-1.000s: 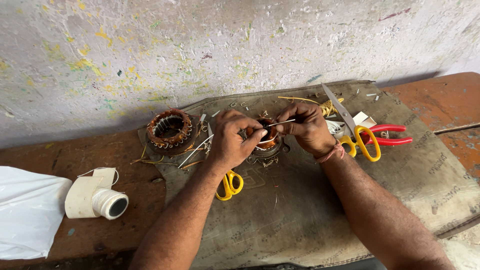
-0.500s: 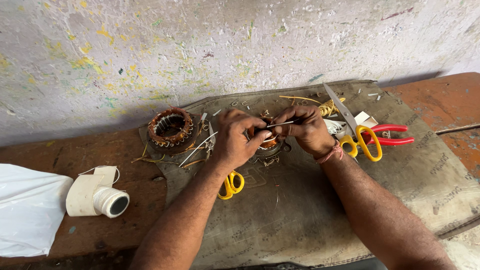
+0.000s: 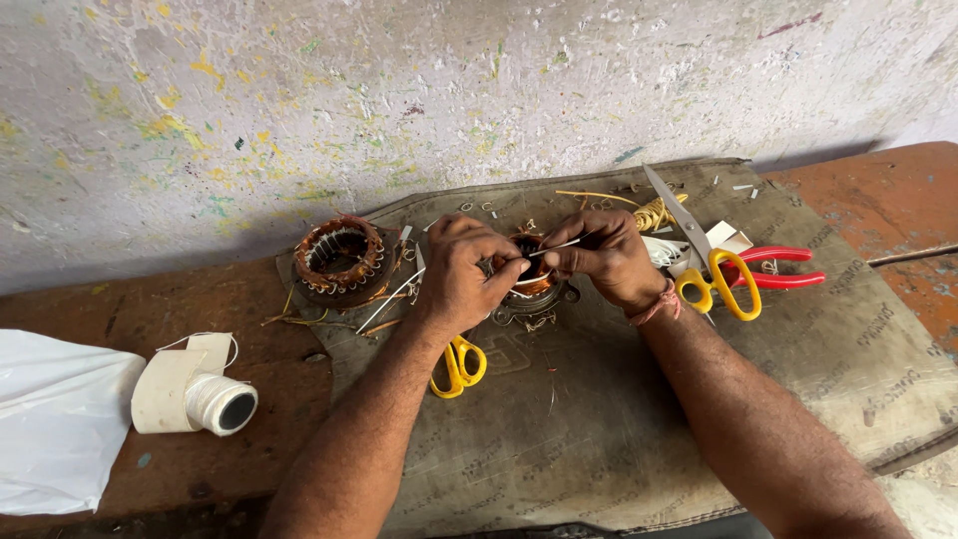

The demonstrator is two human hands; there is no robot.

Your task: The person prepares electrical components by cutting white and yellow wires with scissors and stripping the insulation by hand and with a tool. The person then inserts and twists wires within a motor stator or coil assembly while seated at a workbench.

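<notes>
Copper windings showed in the round stator (image 3: 527, 282) that lay on the rough woven mat (image 3: 619, 419), mostly hidden under both hands. The left hand (image 3: 461, 274) and the right hand (image 3: 606, 258) were each closed in a pinch on a thin white sleeve (image 3: 555, 247), whose long axis ran left to right and rose slightly toward the right. A second ring-shaped stator (image 3: 339, 258) sat near on the left, and yellow scissors (image 3: 711, 268) lay just beside the right wrist.

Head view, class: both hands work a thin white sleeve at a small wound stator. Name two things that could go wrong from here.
1. Both hands, left hand and right hand, pinch the thin white sleeve over the small stator; a slip might kink it or nick the copper winding.
2. The large yellow-handled scissors lie by the right wrist, so it could knock them.
</notes>
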